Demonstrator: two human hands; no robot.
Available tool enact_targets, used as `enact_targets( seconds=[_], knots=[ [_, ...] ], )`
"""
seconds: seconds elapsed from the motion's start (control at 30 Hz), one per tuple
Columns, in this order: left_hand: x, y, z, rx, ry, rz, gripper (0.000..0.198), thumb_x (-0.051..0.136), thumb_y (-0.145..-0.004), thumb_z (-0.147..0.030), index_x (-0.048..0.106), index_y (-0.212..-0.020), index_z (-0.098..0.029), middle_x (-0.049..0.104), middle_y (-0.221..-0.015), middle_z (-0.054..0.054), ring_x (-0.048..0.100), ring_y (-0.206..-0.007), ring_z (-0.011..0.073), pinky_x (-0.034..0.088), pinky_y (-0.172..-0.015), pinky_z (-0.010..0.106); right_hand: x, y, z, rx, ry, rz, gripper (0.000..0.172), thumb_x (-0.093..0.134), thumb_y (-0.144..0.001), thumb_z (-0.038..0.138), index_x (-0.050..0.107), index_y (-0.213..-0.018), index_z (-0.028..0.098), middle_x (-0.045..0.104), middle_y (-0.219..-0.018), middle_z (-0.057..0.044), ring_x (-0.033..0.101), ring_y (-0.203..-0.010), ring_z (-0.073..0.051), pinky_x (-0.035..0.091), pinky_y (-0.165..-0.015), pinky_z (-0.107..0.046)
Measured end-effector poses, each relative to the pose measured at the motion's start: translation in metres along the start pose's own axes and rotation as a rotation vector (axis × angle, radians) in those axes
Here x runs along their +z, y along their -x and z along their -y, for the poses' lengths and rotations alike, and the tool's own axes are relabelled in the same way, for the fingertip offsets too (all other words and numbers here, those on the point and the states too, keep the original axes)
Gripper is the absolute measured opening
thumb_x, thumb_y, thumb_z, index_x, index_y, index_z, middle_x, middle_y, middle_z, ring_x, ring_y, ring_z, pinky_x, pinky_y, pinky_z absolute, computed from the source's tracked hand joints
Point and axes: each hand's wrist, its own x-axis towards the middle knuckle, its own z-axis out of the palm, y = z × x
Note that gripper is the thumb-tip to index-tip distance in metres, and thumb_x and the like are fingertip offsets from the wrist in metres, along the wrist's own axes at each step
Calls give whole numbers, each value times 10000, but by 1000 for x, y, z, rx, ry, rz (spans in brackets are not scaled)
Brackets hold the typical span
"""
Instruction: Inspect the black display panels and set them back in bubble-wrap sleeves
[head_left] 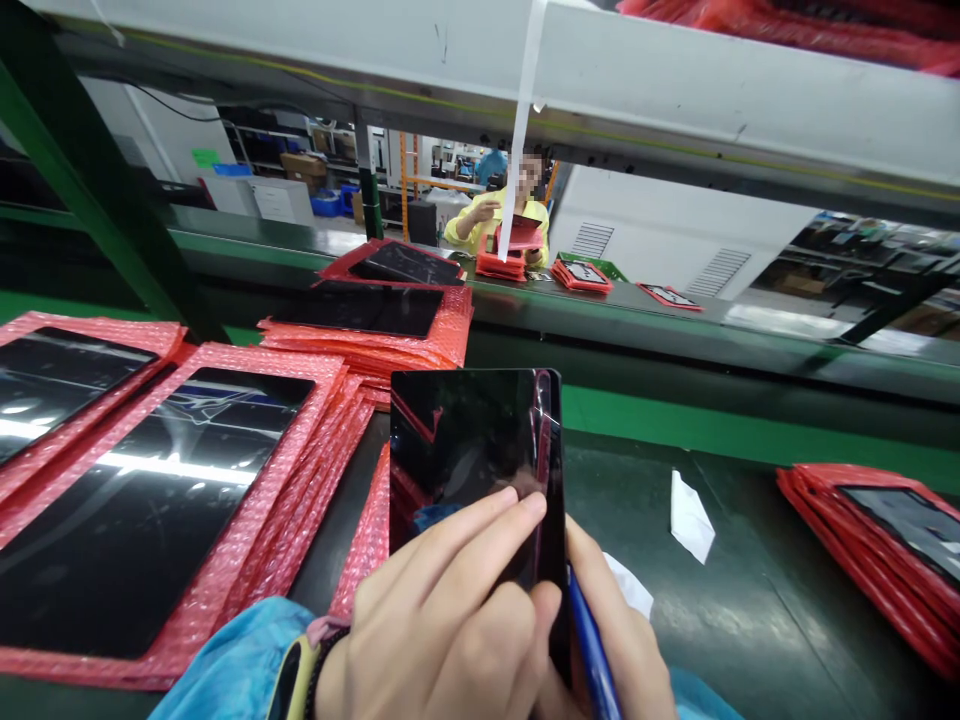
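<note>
A glossy black screen panel is held up in front of me, tilted, with reflections across its face. My right hand grips its right edge, and a blue pen is tucked in that same hand. Over the panel's lower part lies my left hand: two fingers rest stretched on the glass, while the index finger and thumb are bent together near the right edge. Whatever that pinch may hold is hidden. To the left, another black screen panel lies on a stack of red bubble-wrap sleeves.
Further back is another sleeve stack bearing panels. White paper scraps lie on the dark bench. Red-sleeved pieces sit at the right. Across the green-edged line, a person in yellow handles red sleeves. An overhead shelf crosses above.
</note>
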Motion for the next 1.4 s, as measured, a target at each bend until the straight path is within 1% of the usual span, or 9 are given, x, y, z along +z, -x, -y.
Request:
enact_targets(
  seconds=[0.2,0.3,0.37,0.47,0.53,0.63,0.8,1.1,1.4],
  knots=[
    [2,-14,41,-68,118,-132,155,625,-846,-120,669,-967,-207,722,-1131,17,620,-1160,175,459,-1044,262,7,-9,-9,99,-32,0,579,711,-771,247,551,-1318,349,701,-1203,1,703,-1040,-282,620,-829,-299],
    [9,-21,71,-371,290,-341,555,670,-836,-216,492,-1360,-257,451,-1482,51,372,-1395,264,309,-1162,440,5,-15,-7,148,-144,-18,502,665,-830,269,547,-1317,293,700,-1204,-47,698,-1054,-266,613,-828,-282],
    [13,-27,84,-583,604,-249,691,666,-842,-333,360,-1459,-281,353,-1545,52,319,-1421,291,258,-1177,474,2,-19,-5,206,-259,-35,481,652,-847,286,544,-1315,267,671,-1257,-71,671,-1108,-267,600,-856,-287],
    [13,-33,86,-825,1045,-105,699,684,-820,-369,381,-1447,-304,521,-1423,57,492,-1301,300,376,-1111,456,-4,-27,-2,183,-311,-33,529,652,-852,259,508,-1361,283,614,-1347,-56,595,-1217,-265,567,-922,-294],
    [11,-36,81,-893,1200,-152,693,725,-787,-313,428,-1413,-306,652,-1252,47,615,-1154,267,481,-1012,398,-8,-32,-4,101,-243,-30,623,610,-881,222,388,-1457,310,545,-1423,-31,533,-1280,-256,549,-949,-293],
    [7,-35,74,-851,1226,-288,501,739,-774,-251,593,-1253,-226,717,-1095,46,666,-1044,231,526,-926,320,-9,-35,-11,-84,-56,-80,729,583,-890,182,240,-1525,284,474,-1478,-45,556,-1255,-253,557,-934,-290],
    [-2,-28,70,-770,1131,-389,347,720,-789,-203,654,-1130,-185,715,-1064,38,672,-1011,215,537,-868,271,-10,-38,-14,-425,165,-154,733,621,-824,50,351,-1477,241,303,-1563,-100,496,-1303,-309,532,-986,-397],
    [-11,-17,61,-793,1079,-431,431,745,-764,-223,634,-1180,-218,719,-947,12,680,-831,155,531,-756,197,-4,-40,-23,-600,295,-337,587,703,-683,1,606,-1213,233,359,-1522,-74,319,-1381,-408,484,-977,-617],
    [-17,-11,44,-799,928,-382,374,766,-727,-285,668,-1078,-199,655,-696,-7,596,-606,135,483,-565,186,-16,-32,-40,-692,136,-290,263,643,-814,78,646,-951,302,778,-1000,20,742,-936,-240,562,-941,-510]
  ],
)
